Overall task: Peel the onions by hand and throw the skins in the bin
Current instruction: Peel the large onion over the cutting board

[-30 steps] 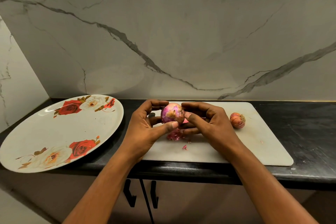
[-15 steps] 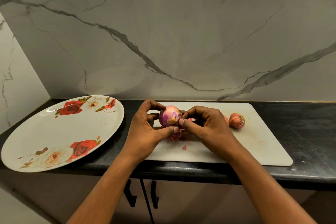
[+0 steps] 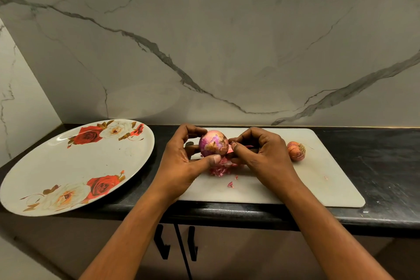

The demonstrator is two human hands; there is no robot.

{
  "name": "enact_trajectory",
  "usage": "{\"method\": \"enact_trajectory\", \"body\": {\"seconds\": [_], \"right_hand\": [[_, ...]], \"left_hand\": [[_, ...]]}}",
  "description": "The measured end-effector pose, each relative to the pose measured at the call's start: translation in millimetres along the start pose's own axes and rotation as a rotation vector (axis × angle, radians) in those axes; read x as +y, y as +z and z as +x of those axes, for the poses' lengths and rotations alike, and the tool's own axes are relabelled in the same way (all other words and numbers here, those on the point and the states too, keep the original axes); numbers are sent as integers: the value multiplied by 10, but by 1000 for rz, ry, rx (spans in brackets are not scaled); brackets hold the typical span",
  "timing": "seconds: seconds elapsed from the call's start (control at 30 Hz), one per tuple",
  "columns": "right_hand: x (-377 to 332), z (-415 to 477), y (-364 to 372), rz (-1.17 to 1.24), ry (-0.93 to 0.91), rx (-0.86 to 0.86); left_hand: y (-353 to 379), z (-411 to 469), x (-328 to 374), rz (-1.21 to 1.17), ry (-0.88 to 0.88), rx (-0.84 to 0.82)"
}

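Note:
A partly peeled purple onion (image 3: 213,143) with patches of brown skin is held above the white cutting board (image 3: 318,179). My left hand (image 3: 181,161) grips it from the left, thumb under it and fingers behind. My right hand (image 3: 261,152) pinches a pink strip of onion skin (image 3: 230,148) at the onion's right side. A heap of torn pink skins (image 3: 219,169) lies on the board under the onion, with small scraps (image 3: 230,184) in front of it. A second, unpeeled onion (image 3: 295,151) sits on the board to the right of my right hand.
A large white plate with red rose prints (image 3: 75,166) lies on the black counter (image 3: 375,166) to the left, overhanging the front edge. A marble wall stands behind. Cabinet doors with black handles (image 3: 163,245) are below the counter. No bin is in view.
My right fingers have shifted from the onion's front to its right side, where they now pinch a strip of skin. The onion has turned slightly in my left hand.

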State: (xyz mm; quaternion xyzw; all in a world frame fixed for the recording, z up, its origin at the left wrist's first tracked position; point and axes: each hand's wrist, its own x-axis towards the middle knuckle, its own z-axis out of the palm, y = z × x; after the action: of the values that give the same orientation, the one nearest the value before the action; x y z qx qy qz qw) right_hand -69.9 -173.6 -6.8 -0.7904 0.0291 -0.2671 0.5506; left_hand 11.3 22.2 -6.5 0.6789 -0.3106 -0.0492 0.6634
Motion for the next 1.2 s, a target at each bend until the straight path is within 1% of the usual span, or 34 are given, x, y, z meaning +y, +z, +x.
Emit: {"method": "enact_trajectory", "body": {"seconds": [0.2,0.3,0.5,0.63,0.83,1.03,1.2], "right_hand": [[-58,-10,17,50,27,24],[-104,-47,28,122,44,-23],[-120,-59,11,102,105,-122],[-112,-47,-1,165,124,-142],[-96,-38,-30,248,139,-175],[-54,-21,-28,176,86,-150],[-92,-34,-29,283,129,-157]], "left_hand": [[-23,6,-15,-88,6,-32],[-15,5,-23,-98,18,-66],[-43,15,-65,-33,15,-151],[-45,18,-57,27,13,-189],[-31,18,-38,32,25,-188],[-40,3,-5,-60,21,-164],[-50,10,-19,-29,19,-178]]}}
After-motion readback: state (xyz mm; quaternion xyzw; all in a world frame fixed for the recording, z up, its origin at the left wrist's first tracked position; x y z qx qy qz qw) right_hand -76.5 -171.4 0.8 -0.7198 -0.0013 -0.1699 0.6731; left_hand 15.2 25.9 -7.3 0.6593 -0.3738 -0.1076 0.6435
